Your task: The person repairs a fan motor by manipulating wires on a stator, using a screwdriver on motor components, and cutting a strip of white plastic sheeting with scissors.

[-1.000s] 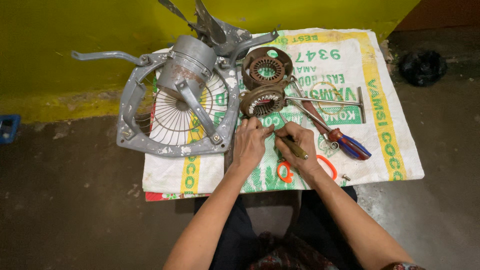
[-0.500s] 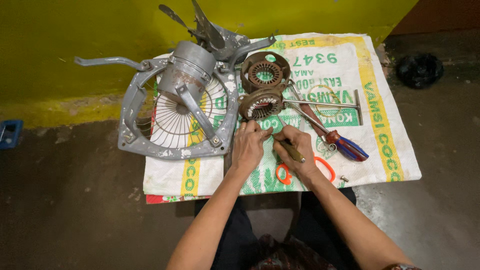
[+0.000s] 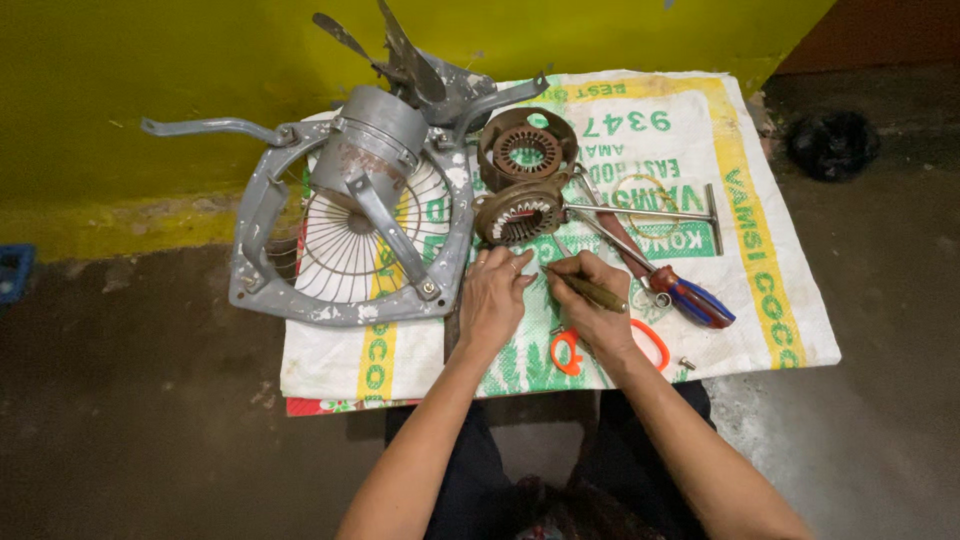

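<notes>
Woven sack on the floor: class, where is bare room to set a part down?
Free: the sack's right strip beyond the T-handled tool, and the near-left corner below the fan frame. Crowded: around the stator, both hands and the screwdriver.

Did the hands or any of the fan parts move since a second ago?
Hardly anything changed. The left hand still rests by the rusty round motor part with copper windings, and the right hand still grips the thin olive-handled tool, its tip pointing toward that part. The grey metal fan frame, the red-and-blue-handled screwdriver and the orange-handled scissors lie where they were on the printed white sack.
</notes>
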